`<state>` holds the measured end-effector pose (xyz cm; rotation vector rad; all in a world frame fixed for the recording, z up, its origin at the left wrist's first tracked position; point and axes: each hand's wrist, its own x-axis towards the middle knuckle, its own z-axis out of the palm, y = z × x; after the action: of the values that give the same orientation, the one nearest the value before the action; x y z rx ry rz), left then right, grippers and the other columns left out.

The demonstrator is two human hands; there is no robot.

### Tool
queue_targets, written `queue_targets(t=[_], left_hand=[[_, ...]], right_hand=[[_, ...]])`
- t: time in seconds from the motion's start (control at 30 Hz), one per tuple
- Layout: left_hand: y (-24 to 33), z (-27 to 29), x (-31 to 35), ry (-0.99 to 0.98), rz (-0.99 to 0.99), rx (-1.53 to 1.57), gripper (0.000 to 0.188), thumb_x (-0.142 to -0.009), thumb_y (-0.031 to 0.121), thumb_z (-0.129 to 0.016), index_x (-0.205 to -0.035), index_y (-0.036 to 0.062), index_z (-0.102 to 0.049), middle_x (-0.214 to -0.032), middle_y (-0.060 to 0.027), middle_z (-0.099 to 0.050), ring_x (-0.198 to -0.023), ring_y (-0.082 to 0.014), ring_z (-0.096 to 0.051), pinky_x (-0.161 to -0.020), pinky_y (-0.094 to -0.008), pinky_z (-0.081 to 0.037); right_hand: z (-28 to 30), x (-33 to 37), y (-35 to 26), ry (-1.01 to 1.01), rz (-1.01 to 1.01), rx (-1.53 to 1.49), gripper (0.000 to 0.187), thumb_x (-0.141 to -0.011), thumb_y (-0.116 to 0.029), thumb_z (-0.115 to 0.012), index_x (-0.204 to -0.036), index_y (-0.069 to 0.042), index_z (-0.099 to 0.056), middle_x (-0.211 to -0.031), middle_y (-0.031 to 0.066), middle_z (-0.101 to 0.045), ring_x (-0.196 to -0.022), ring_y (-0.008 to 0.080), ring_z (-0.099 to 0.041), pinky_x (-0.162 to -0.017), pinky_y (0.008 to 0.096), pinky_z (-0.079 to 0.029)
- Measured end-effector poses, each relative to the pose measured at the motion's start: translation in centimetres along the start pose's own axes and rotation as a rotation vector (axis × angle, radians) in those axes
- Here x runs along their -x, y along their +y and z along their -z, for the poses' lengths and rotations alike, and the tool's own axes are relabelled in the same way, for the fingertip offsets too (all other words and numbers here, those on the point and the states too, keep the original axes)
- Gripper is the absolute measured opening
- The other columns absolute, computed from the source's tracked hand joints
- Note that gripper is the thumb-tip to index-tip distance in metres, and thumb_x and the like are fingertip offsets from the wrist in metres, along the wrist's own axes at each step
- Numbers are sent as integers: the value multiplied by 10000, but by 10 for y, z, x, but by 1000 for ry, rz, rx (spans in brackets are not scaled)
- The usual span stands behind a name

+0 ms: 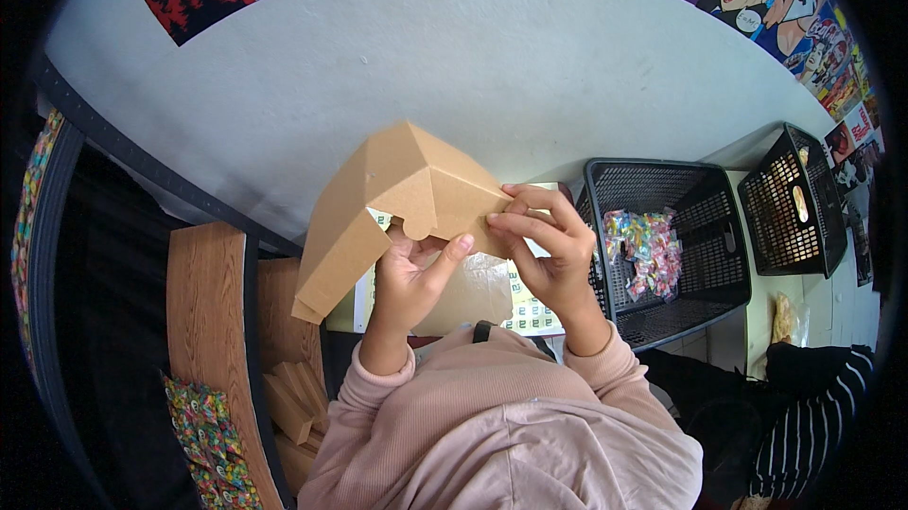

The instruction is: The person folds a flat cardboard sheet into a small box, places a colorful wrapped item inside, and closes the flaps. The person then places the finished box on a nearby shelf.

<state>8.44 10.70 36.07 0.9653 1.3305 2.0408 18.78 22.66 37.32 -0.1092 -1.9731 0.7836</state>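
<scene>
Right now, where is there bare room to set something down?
The wooden board at left looks bare beyond the colourful packets, if it lies level. A narrow strip of pale tabletop shows between the large black basket and the clear bag. It's crowded below the cardboard box, left hand and right hand, where sticker sheets and clear plastic lie.

Soft brightness, black corners, strong fisheye bending.

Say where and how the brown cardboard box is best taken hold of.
Probably by the panel at the right end of the cardboard box, pinched from the right between thumb and fingers, much as the right hand does: it ends in a thin, reachable edge, whereas the left side is mostly broad, flat face.
</scene>
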Motion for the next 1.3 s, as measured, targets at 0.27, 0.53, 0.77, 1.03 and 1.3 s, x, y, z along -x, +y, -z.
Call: queue_targets(t=[0.27, 0.53, 0.77, 1.03, 1.3], left_hand=[[2, 7, -9, 18, 33, 27, 369, -867, 37, -515, -1208, -56, -409, -1016, -122, -585, -902, -145, -582, -777, -243, -467], [-9, 4, -1, -166, -22, -20, 657, -762, -20, -625, -1324, -48, -286, -1175, -145, -499, -1036, -174, -528, -869, -268, -429], [0, 8, 2, -311, 109, -98, 715, -768, -45, -604, -1364, -35, -209, -1254, -160, -441, -1129, -166, -460, -910, -286, -406], [-1, 4, 2, -272, 97, -40, 636, -808, -41, -567, -1349, -43, -233, -1243, -156, -450, -1114, -160, -470, -900, -269, -408], [1, 2, 6, -209, 179, -17, 490, -804, -36, -569, -1244, -46, -352, -1156, -126, -499, -1069, -156, -497, -889, -269, -411]], right_hand=[[-6, 15, -3, -183, -19, 63, 325, -703, -36, -673, -1020, -103, -653, -953, 123, -512, -772, 215, -572, -621, 313, -510], [-4, 26, 11, -288, -64, -134, 372, -707, 24, -621, -1054, -108, -642, -1059, 131, -452, -758, 199, -524, -650, 288, -452], [17, 5, 16, -279, 88, -32, 448, -596, -208, -756, -1024, -125, -651, -1184, 166, -442, -1037, 293, -461, -799, 380, -431], [9, 26, 15, -227, 157, -23, 412, -552, -283, -808, -902, -124, -658, -1240, 165, -443, -1221, 411, -356, -968, 498, -358], [-2, 35, 21, -145, 194, -19, 351, -581, -240, -786, -861, -87, -641, -1130, 102, -551, -1130, 356, -483, -915, 457, -443]])
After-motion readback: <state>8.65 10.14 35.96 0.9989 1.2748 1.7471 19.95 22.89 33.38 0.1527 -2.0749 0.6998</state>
